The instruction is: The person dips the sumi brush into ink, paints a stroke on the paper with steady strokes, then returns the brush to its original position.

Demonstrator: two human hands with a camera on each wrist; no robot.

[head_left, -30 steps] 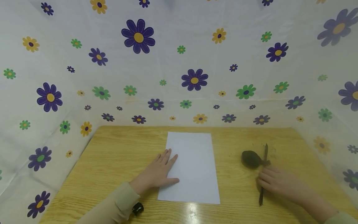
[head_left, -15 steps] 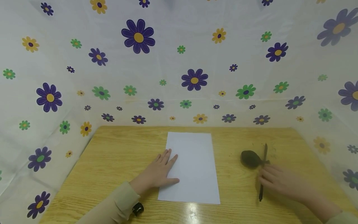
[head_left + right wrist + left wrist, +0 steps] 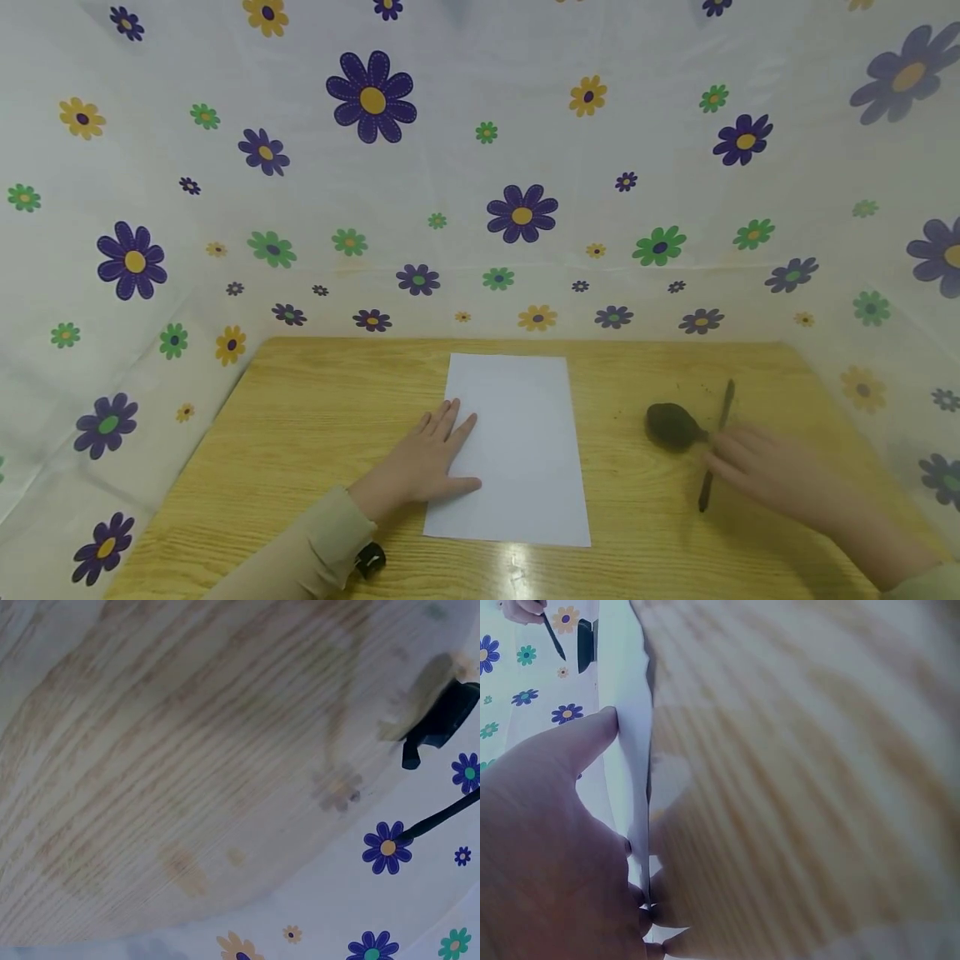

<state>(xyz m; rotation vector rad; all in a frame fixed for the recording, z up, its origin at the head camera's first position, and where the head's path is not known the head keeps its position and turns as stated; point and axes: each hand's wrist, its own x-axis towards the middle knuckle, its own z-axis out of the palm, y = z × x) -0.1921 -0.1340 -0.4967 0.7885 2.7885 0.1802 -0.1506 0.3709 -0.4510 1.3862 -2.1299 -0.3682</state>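
A white sheet of paper (image 3: 517,450) lies on the wooden table. My left hand (image 3: 420,467) rests flat on its left side, thumb and fingers spread. In the left wrist view the thumb (image 3: 592,735) lies along the paper. My right hand (image 3: 772,475) pinches a slim dark brush (image 3: 725,406) near its middle, held at a slant. The brush's pointed end (image 3: 558,649) shows in the left wrist view. Just left of the right hand sits a dark rounded dish (image 3: 672,426) with a narrow neck, which the fingers overlap in the head view.
Small dark specks (image 3: 707,389) mark the table (image 3: 322,417) behind the dish. A small black object (image 3: 370,560) lies beside the left sleeve. White flowered sheeting (image 3: 450,167) surrounds the table at the back and both sides.
The right hand has picked up the brush from across the dish's neck and shifted slightly right, with the brush now more slanted. The left hand and paper have stayed still.
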